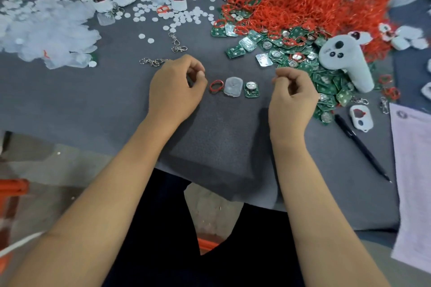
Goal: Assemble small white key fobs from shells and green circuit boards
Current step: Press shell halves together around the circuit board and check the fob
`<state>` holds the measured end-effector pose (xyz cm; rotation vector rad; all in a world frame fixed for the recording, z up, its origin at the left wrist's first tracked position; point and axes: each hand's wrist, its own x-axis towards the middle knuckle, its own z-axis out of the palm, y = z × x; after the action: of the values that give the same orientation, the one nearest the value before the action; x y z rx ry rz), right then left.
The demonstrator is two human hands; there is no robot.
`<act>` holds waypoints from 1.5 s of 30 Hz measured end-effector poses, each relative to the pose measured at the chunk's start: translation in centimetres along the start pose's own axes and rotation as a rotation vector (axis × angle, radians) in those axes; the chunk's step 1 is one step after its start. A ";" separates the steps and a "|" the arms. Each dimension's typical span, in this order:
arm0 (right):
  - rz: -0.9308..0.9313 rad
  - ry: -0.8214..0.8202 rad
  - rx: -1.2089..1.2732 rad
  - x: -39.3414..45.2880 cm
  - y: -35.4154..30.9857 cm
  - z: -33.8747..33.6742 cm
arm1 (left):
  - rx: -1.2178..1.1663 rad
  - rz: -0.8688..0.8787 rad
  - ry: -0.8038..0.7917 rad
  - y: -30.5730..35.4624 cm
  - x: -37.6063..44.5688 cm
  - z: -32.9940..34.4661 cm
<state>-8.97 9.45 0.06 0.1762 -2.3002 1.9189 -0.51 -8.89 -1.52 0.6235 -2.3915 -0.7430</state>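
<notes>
Three parts lie in a row on the grey mat between my hands: a red rubber ring [216, 86], a translucent white pad [233, 86] and a green circuit board [251, 89] with a coin cell. My left hand [177, 87] rests just left of the ring, fingers curled, holding nothing I can see. My right hand [295, 95] hovers right of the board, fingers loosely curled and empty. A white shell with holes [361, 118] lies at the right.
A heap of green boards [300, 53] and red rings [291, 4] fills the right back. A white controller [345, 63] lies on the boards. White discs and clear parts [44, 30] spread at left, metal key clips [154, 61] near my left hand. A black pen [361, 147] and paper [412, 170] lie right.
</notes>
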 end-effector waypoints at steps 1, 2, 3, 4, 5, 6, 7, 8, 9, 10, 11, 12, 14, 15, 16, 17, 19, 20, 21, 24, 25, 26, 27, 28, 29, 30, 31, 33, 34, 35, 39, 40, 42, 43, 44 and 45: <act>0.004 -0.002 -0.001 0.0 0.0 0.0 | 0.006 -0.033 0.035 -0.1 0.0 -0.1; 0.008 -0.002 0.001 0.0 0.0 0.0 | 0.012 -0.063 0.056 -0.1 0.0 -0.1; 0.010 -0.003 0.003 0.0 0.1 0.0 | 0.022 -0.085 0.057 -0.2 0.0 -0.1; 0.009 -0.003 0.003 0.0 0.1 0.0 | 0.041 -0.099 0.042 -0.2 0.0 -0.1; 0.006 -0.003 0.003 0.0 0.1 0.0 | 0.072 -0.105 0.023 -0.2 0.0 0.0; 0.003 -0.002 0.004 0.0 0.1 0.0 | 0.112 -0.104 0.008 -0.2 0.1 0.0; 0.003 -0.001 0.004 0.0 0.2 0.0 | 0.150 -0.100 0.001 -0.1 0.2 0.0; 0.003 -0.001 0.004 0.0 0.2 0.0 | 0.168 -0.089 -0.003 -0.1 0.3 0.0; 0.004 -0.002 0.004 0.0 0.3 0.0 | 0.148 -0.070 -0.015 -0.2 0.3 0.0; 0.005 -0.005 0.003 0.1 0.3 0.0 | 0.082 -0.044 -0.044 -0.3 0.3 -0.1; 0.007 -0.008 0.004 0.1 0.4 0.1 | -0.005 -0.017 -0.087 -0.3 0.2 -0.2; 0.010 -0.010 0.005 0.1 0.4 0.1 | -0.074 0.006 -0.135 -0.2 0.1 -0.4; 0.011 -0.010 0.004 0.1 0.4 0.2 | -0.130 0.036 -0.205 -0.1 0.0 -0.6; 0.011 -0.011 0.002 0.1 0.4 0.2 | -0.145 0.040 -0.220 -0.1 0.0 -0.6; 0.010 -0.012 0.001 0.1 0.4 0.2 | -0.159 0.041 -0.227 -0.1 0.0 -0.6; 0.008 -0.013 0.001 0.1 0.4 0.2 | -0.162 0.047 -0.228 -0.1 0.0 -0.6; 0.006 -0.017 0.001 0.1 0.5 0.1 | -0.117 0.080 -0.229 -0.2 0.0 -0.4; 0.006 -0.017 0.000 0.1 0.5 0.1 | -0.083 0.097 -0.230 -0.2 0.0 -0.3; 0.005 -0.016 -0.002 0.1 0.5 0.1 | -0.055 0.105 -0.229 -0.3 0.0 -0.1; 0.005 -0.012 0.000 0.2 0.5 0.1 | -0.076 0.077 -0.215 -0.3 0.3 -0.1; 0.005 -0.012 0.001 0.2 0.5 0.1 | -0.112 0.062 -0.206 -0.3 0.3 -0.1; 0.006 -0.013 0.002 0.2 0.5 0.1 | -0.143 0.047 -0.195 -0.3 0.4 -0.3; 0.006 -0.013 0.004 0.2 0.5 0.1 | -0.159 0.036 -0.183 -0.3 0.4 -0.4; 0.005 -0.013 0.006 0.3 0.5 0.1 | -0.163 0.028 -0.175 -0.3 0.4 -0.4; 0.005 -0.013 0.007 0.3 0.5 0.1 | -0.161 0.025 -0.171 -0.2 0.3 -0.5; 0.003 -0.013 0.007 0.2 0.5 0.1 | -0.157 0.024 -0.171 -0.2 0.3 -0.5; 0.002 -0.013 0.007 0.2 0.5 0.1 | -0.151 0.026 -0.172 -0.2 0.2 -0.5; -0.001 -0.016 0.006 0.2 0.5 0.1 | -0.147 0.022 -0.170 -0.1 0.1 -0.5; -0.002 -0.018 0.004 0.2 0.5 0.1 | -0.151 0.018 -0.166 -0.1 0.1 -0.5; -0.004 -0.020 0.003 0.2 0.5 0.1 | -0.157 0.014 -0.159 -0.1 0.0 -0.5; -0.032 -0.026 -0.010 0.3 0.6 0.1 | -0.202 0.000 -0.086 0.1 -0.1 -0.7; -0.044 -0.026 -0.013 0.3 0.7 0.1 | -0.210 -0.003 -0.062 0.2 -0.1 -0.7; -0.104 -0.027 -0.028 0.3 0.9 0.1 | -0.196 -0.017 -0.014 0.3 -0.4 -0.8; -0.161 -0.038 -0.043 0.1 0.9 0.2 | -0.175 -0.033 0.002 0.4 -0.6 -1.0; -0.231 -0.065 -0.063 -0.2 0.8 0.3 | -0.150 -0.047 0.008 0.3 -0.9 -1.2; -0.309 -0.108 -0.086 -0.6 0.7 0.4 | -0.118 -0.052 0.003 0.2 -1.3 -1.4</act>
<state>-8.56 9.16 -0.78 0.6002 -2.2559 1.6922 1.26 -8.52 -0.84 0.6393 -2.3176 -0.8973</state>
